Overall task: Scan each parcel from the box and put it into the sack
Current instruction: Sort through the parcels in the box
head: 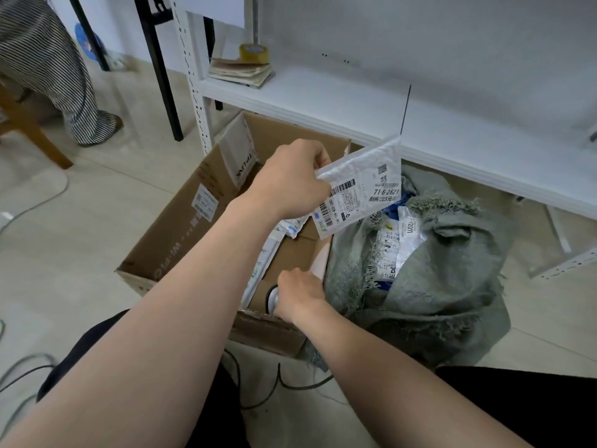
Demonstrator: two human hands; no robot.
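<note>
My left hand (290, 179) pinches a white padded parcel (361, 185) by its left edge and holds it above the open cardboard box (181, 227), label and barcodes facing me. Lower down, my right hand (298, 294) grips a grey-white scanner (273, 297) at the box's near right corner; most of the scanner is hidden by the hand. More flat parcels (287, 226) lie inside the box. To the right, the grey-green woven sack (436, 286) stands open, with labelled parcels (395, 250) showing in its mouth.
A white metal shelf (355, 101) runs behind the box and sack, carrying a stack of papers (240, 72) and a tape roll (254, 53). Black cables (284, 383) trail on the tiled floor near my knees. A seated person in striped trousers (55, 69) is at the far left.
</note>
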